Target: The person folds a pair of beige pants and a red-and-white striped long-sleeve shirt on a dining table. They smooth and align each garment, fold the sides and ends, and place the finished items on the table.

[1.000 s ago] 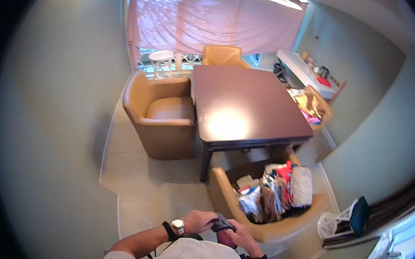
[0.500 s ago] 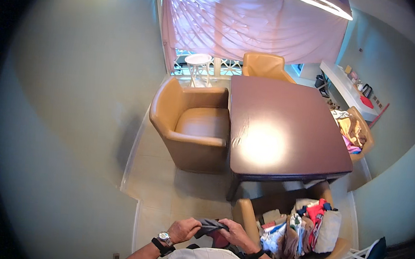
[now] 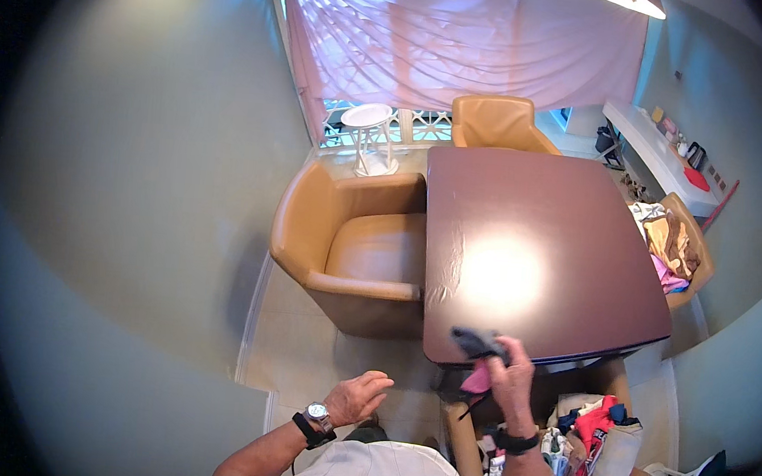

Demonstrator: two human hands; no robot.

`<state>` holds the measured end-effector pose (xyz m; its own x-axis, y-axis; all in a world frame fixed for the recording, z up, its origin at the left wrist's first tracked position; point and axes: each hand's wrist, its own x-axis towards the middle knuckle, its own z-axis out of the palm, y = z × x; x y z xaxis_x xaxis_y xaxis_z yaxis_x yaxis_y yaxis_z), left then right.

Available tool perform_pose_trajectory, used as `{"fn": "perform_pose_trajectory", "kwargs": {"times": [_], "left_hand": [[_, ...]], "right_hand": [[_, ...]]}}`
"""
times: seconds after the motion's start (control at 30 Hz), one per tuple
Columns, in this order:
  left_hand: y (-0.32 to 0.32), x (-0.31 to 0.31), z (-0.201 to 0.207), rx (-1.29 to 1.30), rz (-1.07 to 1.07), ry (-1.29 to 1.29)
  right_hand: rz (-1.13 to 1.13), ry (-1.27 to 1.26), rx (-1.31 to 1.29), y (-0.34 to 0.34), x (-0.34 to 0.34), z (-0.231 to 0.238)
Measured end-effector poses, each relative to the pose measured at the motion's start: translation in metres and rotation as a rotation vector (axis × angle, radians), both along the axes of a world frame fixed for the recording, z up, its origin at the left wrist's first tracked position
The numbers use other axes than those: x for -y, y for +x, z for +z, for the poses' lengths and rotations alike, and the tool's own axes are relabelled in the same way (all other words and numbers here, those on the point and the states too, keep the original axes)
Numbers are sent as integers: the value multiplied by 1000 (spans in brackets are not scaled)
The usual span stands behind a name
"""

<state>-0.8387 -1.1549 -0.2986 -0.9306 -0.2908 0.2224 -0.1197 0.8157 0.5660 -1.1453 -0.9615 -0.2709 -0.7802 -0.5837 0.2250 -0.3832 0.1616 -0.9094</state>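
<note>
My right hand [image 3: 511,376] grips a crumpled dark grey and pink cloth item [image 3: 477,344] at the front left corner of the brown table [image 3: 549,211]. A pink part and a thin dark strap hang below the fingers; what kind of item it is cannot be made out. To the left, my left hand [image 3: 359,397] is raised above the floor with its fingers stretched and nothing in them. Below my right forearm, a tan armchair [image 3: 464,437] holds a pile of folded clothes [image 3: 593,438], partly hidden by that arm.
A tan armchair [image 3: 376,247] stands at the table's left side, another [image 3: 495,122] at its far side. On the right, a chair carries more clothes [image 3: 671,247]. A white stool [image 3: 368,116] is near the curtained window. A white shelf [image 3: 647,152] runs along the right wall.
My left hand has let go of the cloth item both hands held at my waist. My right hand has carried it forward and right to the table's corner. The view has shifted slightly.
</note>
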Motion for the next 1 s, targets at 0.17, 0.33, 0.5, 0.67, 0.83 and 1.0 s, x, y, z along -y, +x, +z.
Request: {"fn": "perform_pose_trajectory", "kwargs": {"times": [0.17,0.33,0.5,0.67,0.83,1.0], "left_hand": [[-18,72,-21,-46,-40,-1],[-28,179,-53,-83,-11,68],[2,336,-82,-150,338,-81],[51,490,-102,-62,677,-81],[76,562,-138,91,767,-90],[81,573,-180,203,737,30]], "right_hand": [[-325,-109,-385,-46,40,32],[-319,238,-417,-33,88,8],[-206,535,-355,-3,126,-101],[-187,762,-223,38,192,-152],[-146,894,-397,66,236,-190],[-155,928,-372,58,271,-202]]}}
